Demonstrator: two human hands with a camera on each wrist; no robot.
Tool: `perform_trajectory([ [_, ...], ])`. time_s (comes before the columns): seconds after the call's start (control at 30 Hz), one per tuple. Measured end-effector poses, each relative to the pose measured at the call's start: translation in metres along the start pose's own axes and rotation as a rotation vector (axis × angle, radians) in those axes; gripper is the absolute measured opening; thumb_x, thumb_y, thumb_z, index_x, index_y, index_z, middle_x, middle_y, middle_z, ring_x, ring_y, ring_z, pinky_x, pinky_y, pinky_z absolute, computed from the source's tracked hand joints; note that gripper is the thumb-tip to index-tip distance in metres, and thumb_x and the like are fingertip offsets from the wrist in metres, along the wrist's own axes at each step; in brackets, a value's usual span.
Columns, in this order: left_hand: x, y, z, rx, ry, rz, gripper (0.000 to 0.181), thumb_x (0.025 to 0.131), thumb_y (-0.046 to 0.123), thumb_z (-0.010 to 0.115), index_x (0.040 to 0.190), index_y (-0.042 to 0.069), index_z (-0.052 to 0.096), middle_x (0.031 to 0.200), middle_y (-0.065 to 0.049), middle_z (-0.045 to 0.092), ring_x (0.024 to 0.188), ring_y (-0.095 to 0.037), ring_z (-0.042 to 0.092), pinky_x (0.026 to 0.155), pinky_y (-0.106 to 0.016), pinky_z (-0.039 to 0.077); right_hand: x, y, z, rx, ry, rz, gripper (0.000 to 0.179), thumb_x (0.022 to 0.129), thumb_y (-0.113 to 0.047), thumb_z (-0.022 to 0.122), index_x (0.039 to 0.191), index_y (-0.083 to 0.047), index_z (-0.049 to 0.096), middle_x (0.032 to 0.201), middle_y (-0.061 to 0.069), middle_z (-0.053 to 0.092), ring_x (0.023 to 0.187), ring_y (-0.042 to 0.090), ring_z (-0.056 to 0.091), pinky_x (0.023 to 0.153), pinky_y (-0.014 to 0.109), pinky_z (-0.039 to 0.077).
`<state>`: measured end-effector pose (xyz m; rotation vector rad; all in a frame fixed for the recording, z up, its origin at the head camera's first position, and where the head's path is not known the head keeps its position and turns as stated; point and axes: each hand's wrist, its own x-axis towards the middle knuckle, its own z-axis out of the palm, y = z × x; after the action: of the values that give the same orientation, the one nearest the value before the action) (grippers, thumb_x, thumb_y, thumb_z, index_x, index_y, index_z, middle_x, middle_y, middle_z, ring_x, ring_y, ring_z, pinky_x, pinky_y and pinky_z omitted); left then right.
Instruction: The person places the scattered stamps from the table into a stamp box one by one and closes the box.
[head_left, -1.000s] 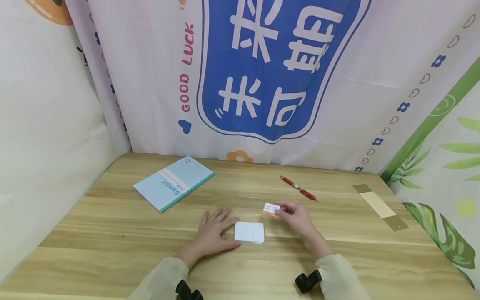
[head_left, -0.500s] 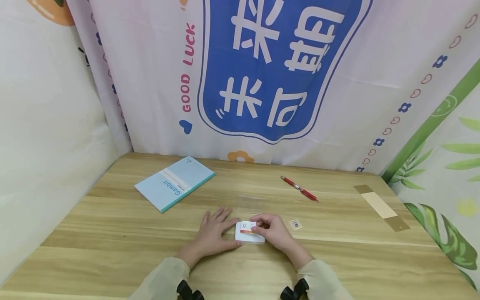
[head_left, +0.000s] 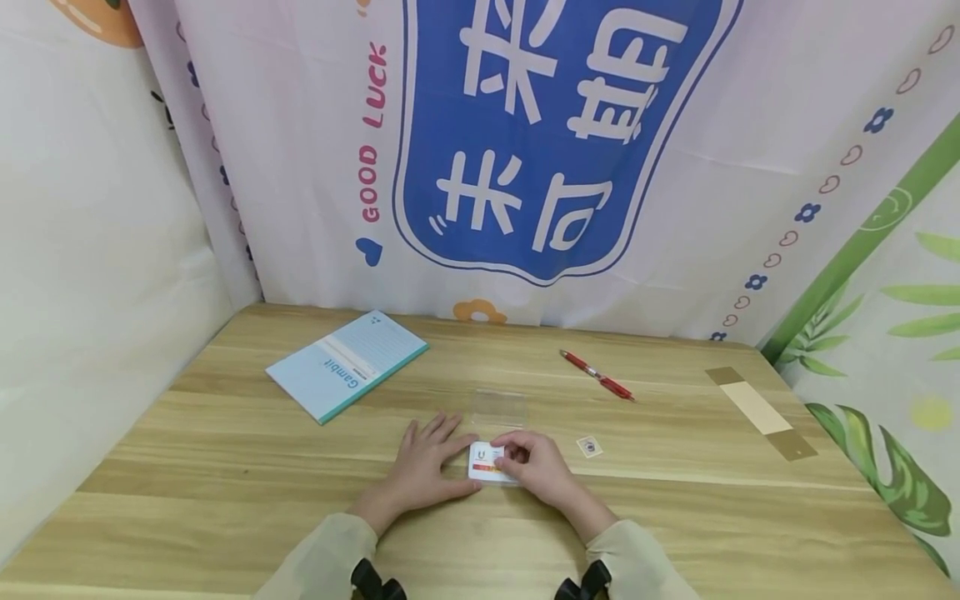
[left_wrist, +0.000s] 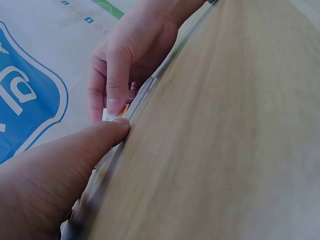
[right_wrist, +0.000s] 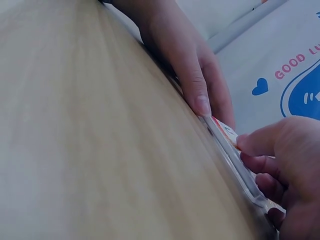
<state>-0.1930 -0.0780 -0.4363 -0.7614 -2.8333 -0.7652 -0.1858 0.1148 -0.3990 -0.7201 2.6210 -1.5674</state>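
A shallow white case (head_left: 480,477) lies flat on the table in front of the person. On its top is a small white printed card (head_left: 481,457) with a red-orange stripe. My right hand (head_left: 542,471) pinches this card at its right end between thumb and fingers, partly covering it and the case. In the left wrist view, the card (left_wrist: 123,109) shows tilted beneath the thumb. My left hand (head_left: 427,467) rests on the table with fingers spread, its thumb tip at the case's lower left corner. The right wrist view shows the left thumb (right_wrist: 201,102) touching the case's end.
A clear plastic cover (head_left: 499,408) lies just behind the case. A small square sticker-like piece (head_left: 589,447) is right of the right hand. Farther off are a blue notebook (head_left: 347,367), a red pen (head_left: 597,376) and a brown-and-cream strip (head_left: 761,414). A printed curtain (head_left: 315,167) hangs behind the table.
My right hand has brought the small card leftward from beside the clear cover onto the white case, then slightly farther left. The square piece has come into view. My left hand stays in place.
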Motion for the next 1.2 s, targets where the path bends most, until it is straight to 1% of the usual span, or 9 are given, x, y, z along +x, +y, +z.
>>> perform_trajectory([
  [0.07, 0.000, 0.000, 0.000, -0.002, 0.002, 0.001, 0.064, 0.070, 0.059, 0.057, 0.120, 0.019, 0.052, 0.135, -0.013, 0.031, 0.124, -0.034, 0.017, 0.093, -0.058, 0.002, 0.000, 0.002, 0.001, -0.018, 0.004, -0.025, 0.017, 0.072, 0.008, 0.062, 0.089, 0.008, 0.061, 0.067, 0.010, 0.052, 0.059, 0.016, 0.044, 0.052, 0.020, 0.036],
  [0.3, 0.001, 0.001, -0.001, 0.002, 0.008, 0.002, 0.063, 0.070, 0.058, 0.057, 0.120, 0.020, 0.053, 0.134, -0.013, 0.032, 0.124, -0.034, 0.018, 0.093, -0.058, 0.003, 0.006, 0.035, 0.006, -0.122, 0.000, -0.061, 0.017, 0.073, -0.001, 0.066, 0.089, -0.001, 0.065, 0.068, -0.004, 0.050, 0.060, 0.008, 0.043, 0.051, 0.019, 0.037],
  [0.37, 0.001, 0.001, -0.001, 0.001, 0.008, 0.001, 0.063, 0.070, 0.058, 0.057, 0.119, 0.020, 0.053, 0.134, -0.013, 0.032, 0.124, -0.034, 0.018, 0.093, -0.058, 0.003, 0.007, 0.038, 0.006, -0.130, -0.001, -0.072, 0.017, 0.073, -0.002, 0.066, 0.089, -0.002, 0.065, 0.067, -0.005, 0.049, 0.060, 0.007, 0.043, 0.052, 0.020, 0.038],
  [0.57, 0.001, 0.001, -0.001, 0.003, 0.008, -0.005, 0.063, 0.070, 0.058, 0.057, 0.120, 0.020, 0.053, 0.134, -0.012, 0.032, 0.124, -0.033, 0.018, 0.093, -0.058, 0.003, 0.008, 0.039, 0.006, -0.147, -0.004, -0.074, 0.020, 0.073, -0.005, 0.067, 0.093, -0.002, 0.066, 0.067, -0.007, 0.049, 0.060, 0.008, 0.043, 0.052, 0.020, 0.038],
  [0.7, 0.001, 0.001, -0.001, 0.000, 0.009, -0.008, 0.063, 0.070, 0.058, 0.057, 0.120, 0.020, 0.053, 0.134, -0.012, 0.032, 0.124, -0.033, 0.017, 0.093, -0.058, 0.002, 0.006, 0.027, 0.000, -0.096, -0.019, -0.043, 0.022, 0.075, -0.003, 0.064, 0.096, 0.002, 0.064, 0.068, -0.003, 0.049, 0.061, 0.010, 0.043, 0.052, 0.020, 0.037],
  [0.83, 0.000, 0.002, -0.001, 0.000, 0.002, -0.011, 0.064, 0.070, 0.058, 0.058, 0.120, 0.019, 0.052, 0.134, -0.012, 0.032, 0.124, -0.033, 0.017, 0.094, -0.057, 0.002, 0.003, 0.007, -0.013, -0.008, -0.017, 0.022, 0.022, 0.077, 0.002, 0.060, 0.099, 0.008, 0.060, 0.073, 0.007, 0.053, 0.063, 0.014, 0.044, 0.053, 0.021, 0.037],
  [0.93, 0.000, 0.003, -0.001, -0.001, -0.006, -0.018, 0.065, 0.070, 0.058, 0.058, 0.121, 0.019, 0.052, 0.134, -0.012, 0.031, 0.124, -0.033, 0.017, 0.094, -0.057, 0.001, 0.002, 0.006, -0.026, 0.056, 0.004, 0.047, 0.024, 0.077, 0.002, 0.060, 0.101, 0.010, 0.058, 0.077, 0.009, 0.055, 0.066, 0.015, 0.046, 0.054, 0.019, 0.039],
  [1.07, 0.000, 0.003, -0.001, -0.004, -0.010, -0.024, 0.065, 0.069, 0.058, 0.058, 0.121, 0.019, 0.052, 0.134, -0.012, 0.031, 0.125, -0.032, 0.017, 0.094, -0.056, 0.001, 0.003, 0.021, -0.047, 0.095, 0.039, 0.083, 0.028, 0.078, -0.002, 0.061, 0.104, 0.009, 0.057, 0.080, 0.006, 0.055, 0.073, 0.015, 0.049, 0.058, 0.021, 0.042],
  [1.2, 0.000, 0.003, -0.001, -0.006, -0.006, -0.020, 0.065, 0.069, 0.058, 0.059, 0.121, 0.018, 0.052, 0.134, -0.012, 0.032, 0.125, -0.032, 0.017, 0.094, -0.056, 0.002, 0.000, 0.032, -0.071, 0.078, 0.073, 0.123, 0.033, 0.079, -0.009, 0.062, 0.107, 0.006, 0.056, 0.084, 0.007, 0.056, 0.076, 0.018, 0.050, 0.060, 0.023, 0.043],
])
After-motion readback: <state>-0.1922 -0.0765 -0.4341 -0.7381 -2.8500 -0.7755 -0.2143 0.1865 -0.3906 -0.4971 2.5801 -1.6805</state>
